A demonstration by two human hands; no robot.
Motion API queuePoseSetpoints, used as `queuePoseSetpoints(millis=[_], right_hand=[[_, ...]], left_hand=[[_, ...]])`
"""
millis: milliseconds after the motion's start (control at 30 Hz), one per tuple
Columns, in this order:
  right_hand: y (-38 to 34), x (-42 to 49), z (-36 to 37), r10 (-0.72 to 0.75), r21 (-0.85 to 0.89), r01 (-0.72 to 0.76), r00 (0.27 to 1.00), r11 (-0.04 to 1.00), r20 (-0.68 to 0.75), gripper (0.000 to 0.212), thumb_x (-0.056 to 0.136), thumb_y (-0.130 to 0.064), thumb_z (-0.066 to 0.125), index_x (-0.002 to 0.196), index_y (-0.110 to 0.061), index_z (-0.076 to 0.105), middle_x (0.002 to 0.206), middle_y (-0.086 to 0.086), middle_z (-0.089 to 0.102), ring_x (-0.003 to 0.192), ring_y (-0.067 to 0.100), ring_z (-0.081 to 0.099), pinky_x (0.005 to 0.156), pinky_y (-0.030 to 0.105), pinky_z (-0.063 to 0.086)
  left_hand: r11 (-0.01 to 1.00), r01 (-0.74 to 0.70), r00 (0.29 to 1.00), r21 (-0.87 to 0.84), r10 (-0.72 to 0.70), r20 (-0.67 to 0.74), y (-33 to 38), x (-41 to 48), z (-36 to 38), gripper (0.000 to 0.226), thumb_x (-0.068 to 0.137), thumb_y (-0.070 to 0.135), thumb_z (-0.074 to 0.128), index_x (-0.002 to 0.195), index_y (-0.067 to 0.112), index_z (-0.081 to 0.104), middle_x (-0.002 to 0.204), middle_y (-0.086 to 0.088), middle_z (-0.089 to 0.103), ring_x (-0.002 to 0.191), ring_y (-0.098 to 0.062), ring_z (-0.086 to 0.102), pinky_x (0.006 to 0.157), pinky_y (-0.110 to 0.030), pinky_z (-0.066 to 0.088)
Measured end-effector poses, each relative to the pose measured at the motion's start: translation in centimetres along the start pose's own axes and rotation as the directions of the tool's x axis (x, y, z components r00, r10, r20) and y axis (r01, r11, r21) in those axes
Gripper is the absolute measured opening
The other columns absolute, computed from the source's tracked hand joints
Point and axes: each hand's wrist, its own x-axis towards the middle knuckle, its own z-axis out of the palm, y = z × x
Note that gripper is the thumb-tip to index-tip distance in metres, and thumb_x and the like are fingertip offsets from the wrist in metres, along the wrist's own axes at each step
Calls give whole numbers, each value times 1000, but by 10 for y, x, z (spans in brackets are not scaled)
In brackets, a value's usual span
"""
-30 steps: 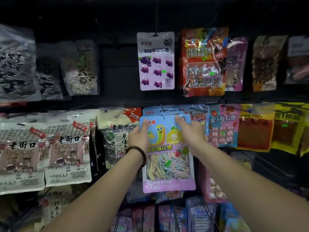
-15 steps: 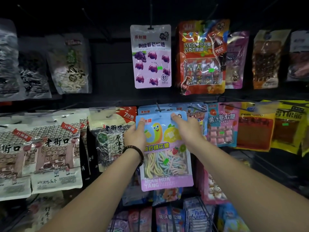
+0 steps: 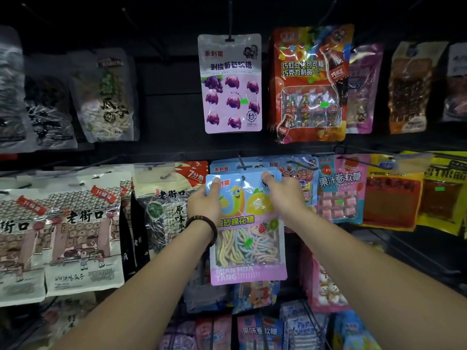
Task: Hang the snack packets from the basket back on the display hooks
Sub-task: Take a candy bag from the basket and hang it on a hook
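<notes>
A blue and pink candy packet [image 3: 246, 231] with a cartoon worm and pastel strips hangs upright before the middle row. My left hand [image 3: 206, 202] pinches its top left corner and my right hand [image 3: 283, 194] grips its top right corner. The packet's hang hole sits just below the tip of a black display hook [image 3: 241, 161]; matching blue packets hang behind on that hook. The basket is out of view.
A purple grape gummy packet [image 3: 231, 83] and a red chocolate packet [image 3: 309, 84] hang above. Sunflower seed bags [image 3: 83, 231] fill the left, pink and yellow packets [image 3: 340, 189] the right. More packets hang below. Bare black hooks jut out along the top.
Both hands stay on the packet's top corners, and the packet has edged slightly toward the hook. My view has shifted a little.
</notes>
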Motion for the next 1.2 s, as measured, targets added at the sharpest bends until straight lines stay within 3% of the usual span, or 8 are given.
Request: queuePoseSetpoints(millis=[133, 300, 400, 533, 633, 800, 1033, 1200], right_hand=[[0, 9, 1, -1, -105, 2, 1000, 994, 11, 56, 102, -57, 56, 67, -16, 40, 65, 3, 43, 60, 25, 43, 56, 36, 29], [4, 10, 2, -34, -240, 15, 997, 971, -74, 51, 98, -55, 64, 73, -16, 43, 70, 3, 48, 67, 27, 51, 58, 37, 36], [12, 3, -3, -79, -299, 41, 990, 953, -115, 35, 97, -46, 69, 99, -13, 57, 94, 6, 66, 82, 30, 67, 60, 34, 44], [31, -29, -15, -202, -357, 150, 973, 922, -112, 30, 98, -37, 71, 111, -17, 53, 113, 5, 60, 78, 19, 61, 58, 33, 42], [61, -72, -22, -266, -268, 249, 964, 931, -30, 21, 98, -34, 71, 102, -23, 54, 100, -1, 61, 83, 17, 62, 72, 37, 54], [138, -167, -30, -229, -248, 267, 958, 931, 171, 14, 100, -23, 68, 90, -22, 58, 74, -3, 63, 63, 9, 57, 60, 27, 48], [319, -272, -20, 184, -434, -21, 922, 901, 339, 20, 96, -22, 70, 79, -23, 61, 62, -11, 60, 60, 3, 57, 61, 33, 43], [451, -333, -22, 670, -537, -466, 688, 703, 279, 25, 91, -14, 67, 68, -24, 67, 64, -5, 70, 60, 16, 70, 60, 33, 55]], left_hand=[[998, 40, 998, 54, -38, -41, 5, 6, 4, 65, 95, 66, 54, 141, 20, 60, 145, 1, 61, 130, -28, 59, 110, -48, 48], [996, 32, 991, 79, -21, -130, 6, 1, 10, 40, 100, 51, 58, 96, 11, 55, 74, 2, 54, 69, -22, 53, 66, -32, 40], [994, 31, 987, 108, -13, -161, 4, -1, 5, 25, 97, 33, 69, 110, 14, 57, 99, -2, 68, 87, -23, 67, 72, -32, 49], [967, -85, 981, 239, 124, -151, -12, -26, -10, 36, 89, 20, 76, 107, 24, 46, 114, -5, 61, 96, -23, 66, 82, -41, 58], [911, -284, 952, 299, 304, -23, -36, -71, -28, 31, 91, 17, 73, 108, 24, 48, 110, -1, 58, 87, -16, 60, 77, -35, 56], [798, -486, 866, 357, 382, 324, -106, -169, -67, 23, 91, 13, 70, 103, 27, 55, 91, 7, 61, 74, -10, 59, 66, -16, 46], [720, -358, 807, 595, -82, 585, -274, -270, -120, 11, 96, 19, 62, 94, 29, 57, 84, 15, 54, 70, -5, 52, 68, -23, 44], [647, -133, 700, 751, -475, 533, -384, -323, -150, 16, 88, 21, 68, 95, 33, 60, 91, 12, 65, 86, -11, 62, 83, -28, 52]])
